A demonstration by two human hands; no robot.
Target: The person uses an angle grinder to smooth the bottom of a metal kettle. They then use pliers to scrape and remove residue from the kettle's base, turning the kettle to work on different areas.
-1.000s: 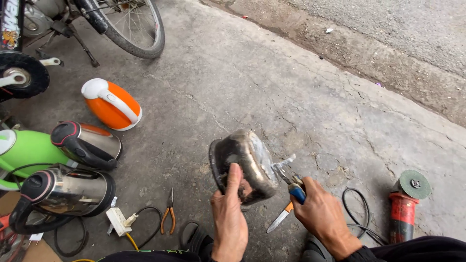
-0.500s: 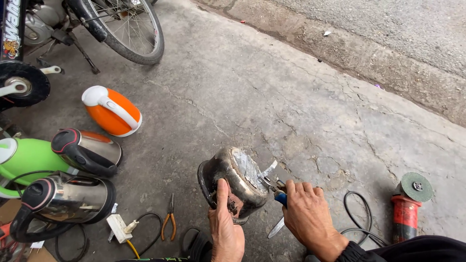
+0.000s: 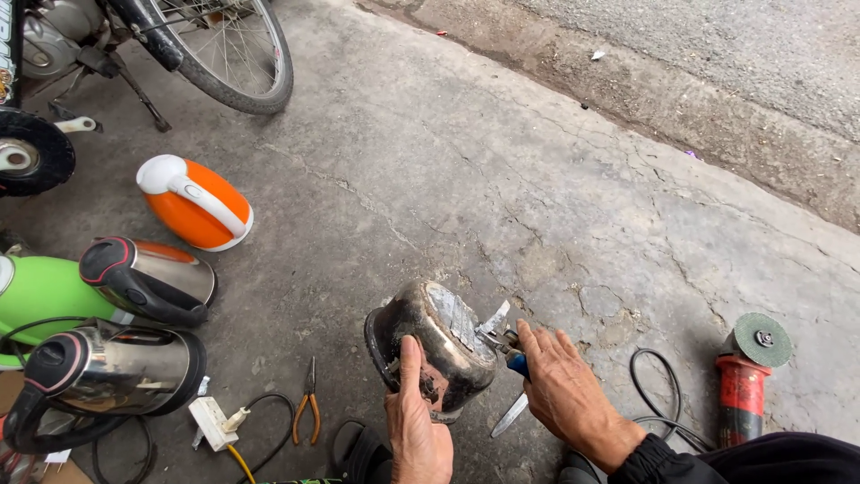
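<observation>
A: The kettle shell (image 3: 436, 350), a dented, soot-stained metal body, sits low in the middle of the view on the concrete floor (image 3: 502, 161), tipped on its side with its long axis running from about eight o'clock to two o'clock. Its round base faces up toward two o'clock.

B: Which hand has it?

A: The left hand (image 3: 418, 428) grips it from six o'clock, thumb pressed up along the darkened wall, fingers curled round underneath. The right hand (image 3: 566, 396) is closed round blue-handled pliers (image 3: 507, 351), and it lies at four o'clock from the shell. The plier nose points toward ten o'clock and bites a torn flap of thin bright sheet metal (image 3: 491, 321) at the rim of the base.

B: So both hands are right on it?

A: Yes, both touching or working it; the left carries the weight. A knife blade (image 3: 509, 415) lies on the floor just below the right hand.

B: And around them?

A: At three o'clock, a red angle grinder (image 3: 745, 381) with a grey-green disc, its black cable looping beside it. At nine o'clock, shiny steel kettles (image 3: 116, 367), a glossy green one (image 3: 40, 291), an orange-and-white one (image 3: 193, 204) further up, and orange-handled pliers (image 3: 307, 410) lying flat.
</observation>
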